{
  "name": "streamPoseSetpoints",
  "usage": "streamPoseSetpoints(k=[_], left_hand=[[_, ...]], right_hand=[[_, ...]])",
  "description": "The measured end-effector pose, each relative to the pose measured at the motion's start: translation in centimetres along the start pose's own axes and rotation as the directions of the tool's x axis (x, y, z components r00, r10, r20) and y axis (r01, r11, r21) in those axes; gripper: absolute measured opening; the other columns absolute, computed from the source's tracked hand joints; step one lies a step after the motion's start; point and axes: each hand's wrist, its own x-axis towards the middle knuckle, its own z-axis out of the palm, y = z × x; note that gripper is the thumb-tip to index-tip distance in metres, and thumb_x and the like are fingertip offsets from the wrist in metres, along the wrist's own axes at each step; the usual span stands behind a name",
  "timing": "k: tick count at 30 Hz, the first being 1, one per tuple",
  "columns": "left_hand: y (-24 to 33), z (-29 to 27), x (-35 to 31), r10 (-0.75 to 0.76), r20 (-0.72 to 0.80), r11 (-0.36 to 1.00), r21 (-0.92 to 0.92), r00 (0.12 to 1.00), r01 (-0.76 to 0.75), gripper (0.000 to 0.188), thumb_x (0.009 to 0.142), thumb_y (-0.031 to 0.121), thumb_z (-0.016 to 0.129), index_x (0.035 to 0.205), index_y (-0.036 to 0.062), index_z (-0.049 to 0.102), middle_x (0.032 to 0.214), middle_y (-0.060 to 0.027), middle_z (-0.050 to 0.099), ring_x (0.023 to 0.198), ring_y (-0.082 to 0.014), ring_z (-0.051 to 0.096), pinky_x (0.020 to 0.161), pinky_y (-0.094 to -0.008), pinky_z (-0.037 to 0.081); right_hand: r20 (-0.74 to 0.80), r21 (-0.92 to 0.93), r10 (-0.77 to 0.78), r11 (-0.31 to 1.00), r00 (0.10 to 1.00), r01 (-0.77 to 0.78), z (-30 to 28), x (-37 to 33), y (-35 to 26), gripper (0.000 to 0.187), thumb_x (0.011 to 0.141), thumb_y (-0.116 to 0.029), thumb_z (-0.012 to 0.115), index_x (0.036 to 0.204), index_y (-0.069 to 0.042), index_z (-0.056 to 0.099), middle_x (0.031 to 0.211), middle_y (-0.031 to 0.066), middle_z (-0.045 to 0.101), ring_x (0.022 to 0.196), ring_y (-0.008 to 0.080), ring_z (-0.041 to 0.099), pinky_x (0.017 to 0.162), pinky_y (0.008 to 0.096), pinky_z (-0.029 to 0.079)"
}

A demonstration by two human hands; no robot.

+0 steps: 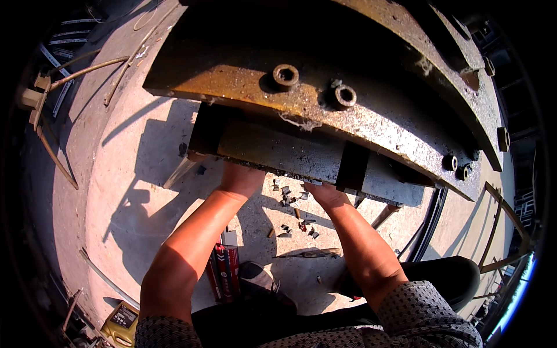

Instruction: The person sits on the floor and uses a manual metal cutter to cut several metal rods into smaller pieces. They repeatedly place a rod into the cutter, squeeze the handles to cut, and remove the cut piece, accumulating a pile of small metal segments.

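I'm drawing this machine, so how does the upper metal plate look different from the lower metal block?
The upper plate has round bolts; none show on the lower block. The upper plate looks longer in the picture; the lower block looks shorter. The upper plate is above; the lower block sits beneath, partly hiding the left hand and right hand. Both look like dirty, worn metal.

Lower metal block (272, 148), dk grey-brown w/ grit, horiz., under bolted rusty upper plate (220, 81)
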Motion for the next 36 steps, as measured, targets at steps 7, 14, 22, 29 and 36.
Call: streamPoseSetpoints(k=[7,14,22,29,36], left_hand=[[0.7,-0.6,0.1,-0.093,-0.059,0.983,-0.163,0.994,0.082,0.021,0.088,0.015,0.070,0.105,0.0025,0.072,0.104,-0.0188,0.072,0.102,-0.0430,0.066,0.090,-0.0468,0.052],[1.4,-1.2,0.1,-0.111,-0.076,0.956,-0.279,0.991,0.086,0.021,0.087,0.010,0.070,0.106,0.0027,0.072,0.103,-0.0183,0.073,0.103,-0.0434,0.067,0.089,-0.0448,0.053],[1.2,-0.5,0.3,-0.116,-0.090,0.974,-0.203,0.989,0.096,0.023,0.085,0.006,0.069,0.107,0.0022,0.072,0.104,-0.0202,0.073,0.102,-0.0445,0.067,0.088,-0.0448,0.053],[1.0,-0.1,0.3,-0.169,-0.083,0.957,-0.252,0.982,0.144,0.023,0.084,0.007,0.070,0.107,0.0017,0.072,0.104,-0.0201,0.072,0.102,-0.0444,0.066,0.089,-0.0460,0.053],[0.7,-0.8,-0.2,-0.141,0.017,0.970,-0.197,0.990,0.141,0.026,0.081,0.008,0.074,0.106,0.0013,0.071,0.106,-0.0193,0.072,0.104,-0.0432,0.066,0.090,-0.0456,0.053]], right_hand=[[0.108,-0.315,-0.182,0.926,0.977,0.207,-0.5,0.3,1.0,0.033,0.104,-0.024,0.052,0.122,-0.002,0.068,0.115,0.0139,0.073,0.103,0.0232,0.071,0.093,0.0356,0.060],[0.268,-0.692,-0.079,0.678,0.960,0.249,0.8,0.8,0.3,0.045,0.105,-0.034,0.040,0.138,-0.009,0.057,0.132,0.0113,0.067,0.121,0.0287,0.063,0.107,0.0414,0.049],[0.415,-0.910,0.000,0.030,0.910,0.414,3.4,2.1,-6.6,0.063,0.104,-0.059,0.033,0.140,-0.012,0.055,0.139,0.0136,0.062,0.127,0.0308,0.059,0.114,0.0486,0.043],[0.486,-0.850,0.033,-0.213,0.873,0.481,4.0,3.3,-8.4,0.062,0.102,-0.057,0.040,0.142,-0.011,0.054,0.141,0.0136,0.060,0.129,0.0307,0.057,0.114,0.0475,0.042],[0.565,-0.707,0.046,-0.488,0.824,0.512,3.8,3.4,-9.6,0.063,0.100,-0.056,0.046,0.144,-0.011,0.052,0.142,0.0136,0.058,0.131,0.0305,0.055,0.114,0.0464,0.040]])
